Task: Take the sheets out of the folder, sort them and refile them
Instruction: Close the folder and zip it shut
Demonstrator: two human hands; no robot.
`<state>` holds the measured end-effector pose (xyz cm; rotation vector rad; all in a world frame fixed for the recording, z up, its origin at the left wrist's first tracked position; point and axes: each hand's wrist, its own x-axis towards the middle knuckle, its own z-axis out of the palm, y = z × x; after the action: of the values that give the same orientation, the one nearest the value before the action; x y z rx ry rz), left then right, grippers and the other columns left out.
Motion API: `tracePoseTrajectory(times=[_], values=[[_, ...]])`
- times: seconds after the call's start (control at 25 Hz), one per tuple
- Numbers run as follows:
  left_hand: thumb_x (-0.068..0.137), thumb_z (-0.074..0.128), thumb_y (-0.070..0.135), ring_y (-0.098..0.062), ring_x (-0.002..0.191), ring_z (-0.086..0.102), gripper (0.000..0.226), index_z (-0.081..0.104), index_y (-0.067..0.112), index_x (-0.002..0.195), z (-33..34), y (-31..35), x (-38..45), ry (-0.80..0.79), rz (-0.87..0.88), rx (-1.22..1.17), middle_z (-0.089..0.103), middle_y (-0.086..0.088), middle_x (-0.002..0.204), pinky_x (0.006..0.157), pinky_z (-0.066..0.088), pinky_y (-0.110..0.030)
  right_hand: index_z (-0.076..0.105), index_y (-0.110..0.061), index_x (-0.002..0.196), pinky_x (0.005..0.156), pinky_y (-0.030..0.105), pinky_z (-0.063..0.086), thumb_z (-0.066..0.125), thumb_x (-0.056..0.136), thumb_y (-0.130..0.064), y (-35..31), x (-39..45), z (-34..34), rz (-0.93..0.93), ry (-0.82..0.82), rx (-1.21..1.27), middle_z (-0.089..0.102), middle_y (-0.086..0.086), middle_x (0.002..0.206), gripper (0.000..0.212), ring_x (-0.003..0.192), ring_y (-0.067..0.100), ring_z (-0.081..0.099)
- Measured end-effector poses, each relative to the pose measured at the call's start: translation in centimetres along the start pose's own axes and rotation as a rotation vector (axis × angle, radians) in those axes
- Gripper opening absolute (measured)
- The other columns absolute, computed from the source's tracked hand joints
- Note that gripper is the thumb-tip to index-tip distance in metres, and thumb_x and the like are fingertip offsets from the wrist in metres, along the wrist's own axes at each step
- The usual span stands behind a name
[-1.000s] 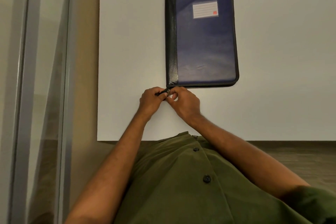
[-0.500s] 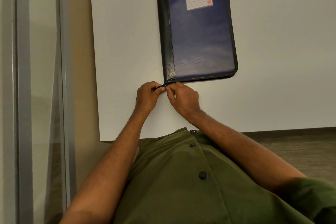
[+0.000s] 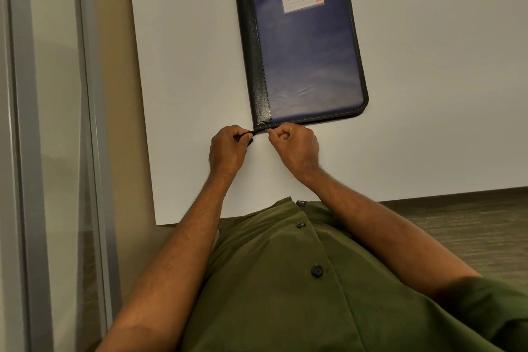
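Premises appear to be an office: plain white desk point(image 3: 428, 94), metal-framed glass partition point(image 3: 51, 123) at left, grey carpeted floor point(image 3: 471, 231), zipped document folder point(image 3: 308, 51).

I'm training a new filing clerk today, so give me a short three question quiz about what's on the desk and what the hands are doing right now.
1. True or false: the blue folder lies closed, with no sheets out on the white table.
2. Which part of the folder are both hands working at?
A. the label pocket
B. the near left corner
C. the far right corner
3. Fill in: the left hand pinches the black zip tail while the right hand pinches at the folder's near ____.

Key
1. True.
2. B.
3. Edge, just right of the black spine strip.
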<state>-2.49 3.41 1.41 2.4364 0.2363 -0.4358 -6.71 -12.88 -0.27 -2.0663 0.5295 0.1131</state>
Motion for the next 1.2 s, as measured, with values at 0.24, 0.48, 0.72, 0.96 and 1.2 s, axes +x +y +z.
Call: tracePoseTrajectory(times=[0.24, 0.48, 0.72, 0.96, 1.2], values=[[0.093, 0.072, 0.028, -0.015, 0.087, 0.070, 0.009, 0.078, 0.021, 0.094, 0.1, -0.1, 0.2, -0.005, -0.046, -0.013, 0.076, 0.005, 0.091, 0.078, 0.057, -0.033, 0.077, -0.015, 0.086, 0.062, 0.025, 0.055, 0.073, 0.097, -0.035, 2.9, 0.2, -3.8, -0.005, 0.108, 0.003, 0.070, -0.007, 0.071, 0.024, 0.061, 0.011, 0.063], [0.094, 0.071, 0.026, -0.016, 0.086, 0.069, 0.008, 0.077, 0.022, 0.092, 0.0, 0.2, 0.0, -0.023, -0.048, -0.018, 0.075, 0.005, 0.090, 0.074, 0.054, -0.031, 0.077, -0.020, 0.089, 0.057, 0.019, 0.041, 0.069, 0.097, -0.041, 5.1, 0.4, -8.0, 0.025, 0.257, -0.120, 0.068, -0.011, 0.075, 0.024, 0.065, 0.010, 0.061], [0.094, 0.071, 0.026, -0.016, 0.085, 0.068, 0.008, 0.075, 0.023, 0.088, -0.3, 0.3, 0.0, -0.049, -0.044, -0.011, 0.074, 0.006, 0.088, 0.075, 0.055, -0.035, 0.074, -0.020, 0.088, 0.064, 0.027, 0.041, 0.065, 0.098, -0.041, 7.7, 1.5, -12.5, 0.109, 0.381, -0.203, 0.072, -0.004, 0.079, 0.025, 0.072, 0.019, 0.065], [0.094, 0.071, 0.027, -0.017, 0.087, 0.068, 0.008, 0.074, 0.024, 0.087, -0.6, -0.1, 0.2, -0.087, -0.029, -0.005, 0.074, 0.007, 0.088, 0.073, 0.054, -0.033, 0.077, -0.019, 0.101, 0.073, 0.026, 0.040, 0.068, 0.099, -0.035, 8.5, 3.6, -14.9, 0.046, 0.397, -0.268, 0.074, 0.001, 0.098, 0.018, 0.086, 0.020, 0.068], [0.093, 0.073, 0.027, -0.020, 0.104, 0.066, 0.011, 0.067, 0.028, 0.102, -1.5, 0.8, 1.3, -0.174, -0.010, 0.059, 0.068, 0.006, 0.106, 0.087, 0.053, -0.035, 0.078, -0.024, 0.105, 0.076, 0.033, 0.054, 0.072, 0.096, -0.029, 8.6, 3.9, -15.2, 0.008, 0.357, -0.177, 0.072, -0.005, 0.103, 0.012, 0.090, 0.016, 0.067]])
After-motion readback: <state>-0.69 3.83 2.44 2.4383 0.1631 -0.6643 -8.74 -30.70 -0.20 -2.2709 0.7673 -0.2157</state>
